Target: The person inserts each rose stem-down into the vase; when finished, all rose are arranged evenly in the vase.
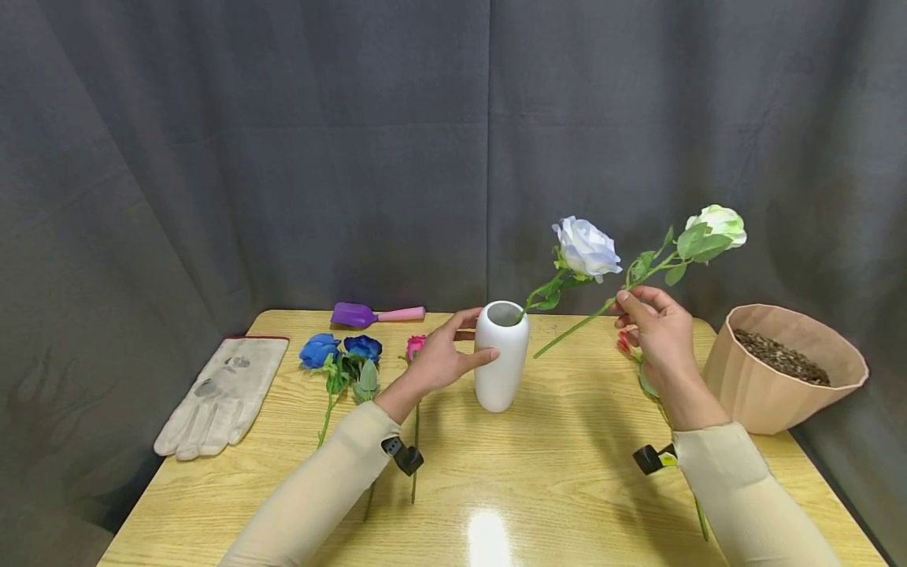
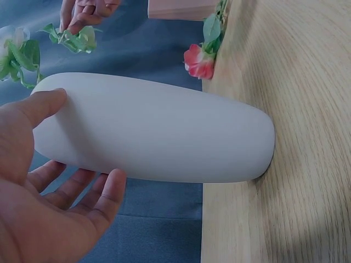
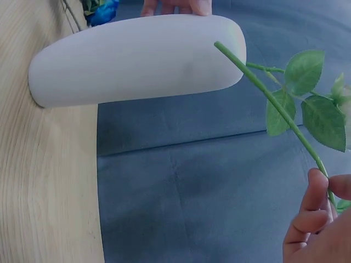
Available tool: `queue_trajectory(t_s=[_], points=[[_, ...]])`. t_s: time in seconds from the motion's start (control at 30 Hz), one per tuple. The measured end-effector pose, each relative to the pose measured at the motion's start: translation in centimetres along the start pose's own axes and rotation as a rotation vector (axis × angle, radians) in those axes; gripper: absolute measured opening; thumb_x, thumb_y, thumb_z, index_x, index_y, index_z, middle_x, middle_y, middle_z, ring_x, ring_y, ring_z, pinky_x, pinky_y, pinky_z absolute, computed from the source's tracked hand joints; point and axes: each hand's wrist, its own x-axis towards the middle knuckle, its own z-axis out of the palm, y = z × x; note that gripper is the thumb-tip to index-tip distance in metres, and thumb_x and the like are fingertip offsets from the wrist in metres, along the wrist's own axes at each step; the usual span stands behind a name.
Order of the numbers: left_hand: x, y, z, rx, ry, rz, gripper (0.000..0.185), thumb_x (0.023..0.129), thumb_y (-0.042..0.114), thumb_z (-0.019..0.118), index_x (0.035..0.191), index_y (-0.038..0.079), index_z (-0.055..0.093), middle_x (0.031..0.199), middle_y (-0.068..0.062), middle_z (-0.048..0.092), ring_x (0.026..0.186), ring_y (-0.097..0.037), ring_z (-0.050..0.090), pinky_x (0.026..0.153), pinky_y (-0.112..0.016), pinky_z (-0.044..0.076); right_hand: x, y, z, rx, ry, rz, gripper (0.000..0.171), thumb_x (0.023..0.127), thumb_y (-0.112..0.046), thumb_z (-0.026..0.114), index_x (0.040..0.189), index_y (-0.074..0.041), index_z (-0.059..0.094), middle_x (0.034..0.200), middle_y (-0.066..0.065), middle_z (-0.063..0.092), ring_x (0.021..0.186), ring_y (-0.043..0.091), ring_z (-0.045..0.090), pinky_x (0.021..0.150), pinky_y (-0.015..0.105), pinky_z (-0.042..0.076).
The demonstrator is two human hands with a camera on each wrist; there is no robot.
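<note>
A white vase (image 1: 501, 366) stands upright on the wooden table. My left hand (image 1: 441, 356) holds its upper side, thumb on the near side and fingers reaching behind. In the left wrist view the thumb and fingers lie on either side of the vase (image 2: 159, 129). A pale bluish-white rose (image 1: 586, 248) leans to the right out of the vase mouth. To the right of the vase, my right hand (image 1: 659, 335) pinches the stem of a white-green rose (image 1: 717, 228) between thumb and fingers. That stem (image 3: 274, 104) slants, its cut end in the air near the vase.
Blue roses (image 1: 320, 350) and a pink rose (image 1: 416, 345) lie left of the vase. A red flower (image 1: 624, 342) lies under the right arm. Gardening gloves (image 1: 223, 398), a purple trowel (image 1: 354, 314) and a paper-like pot (image 1: 751, 386) of dark soil stand around the edges.
</note>
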Motion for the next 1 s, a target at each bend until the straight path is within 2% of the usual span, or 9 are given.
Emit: queue_trajectory(t_s=[0.3,0.57,0.73,1.0], points=[[0.1,-0.2,0.0,-0.005,-0.003,0.004,0.079,0.085,0.040,0.080,0.151,0.019,0.041,0.142,-0.007,0.056,0.130,-0.031,0.057,0.101,-0.051,0.052,-0.1,-0.3,0.7,0.068,0.028,-0.030,0.008,0.093,-0.013,0.071,0.091,-0.012,0.064,0.075,-0.005,0.075,0.056,0.007,0.062,0.043,0.017,0.042],[0.1,-0.3,0.0,0.000,-0.005,-0.005,0.080,0.084,0.041,0.080,0.151,0.019,0.041,0.141,-0.005,0.057,0.129,-0.028,0.058,0.100,-0.049,0.053,-0.4,-0.6,1.3,0.112,0.034,-0.042,0.011,0.092,-0.012,0.071,0.091,-0.011,0.061,0.074,-0.004,0.075,0.056,0.007,0.061,0.042,0.016,0.041],[0.1,-0.4,0.0,-0.007,-0.005,-0.001,0.080,0.084,0.042,0.080,0.151,0.019,0.041,0.141,-0.007,0.057,0.131,-0.033,0.056,0.101,-0.051,0.052,-0.5,-0.8,1.6,0.145,0.046,-0.065,0.013,0.091,-0.011,0.072,0.089,-0.010,0.059,0.072,-0.003,0.074,0.054,0.007,0.061,0.040,0.016,0.039],[0.1,-0.3,0.1,-0.006,-0.002,-0.012,0.079,0.084,0.039,0.081,0.150,0.019,0.042,0.141,-0.007,0.057,0.130,-0.030,0.057,0.101,-0.049,0.053,-0.7,-0.8,2.2,0.194,0.100,-0.091,0.017,0.092,-0.010,0.072,0.090,-0.010,0.055,0.071,-0.002,0.075,0.051,0.007,0.060,0.038,0.017,0.037]])
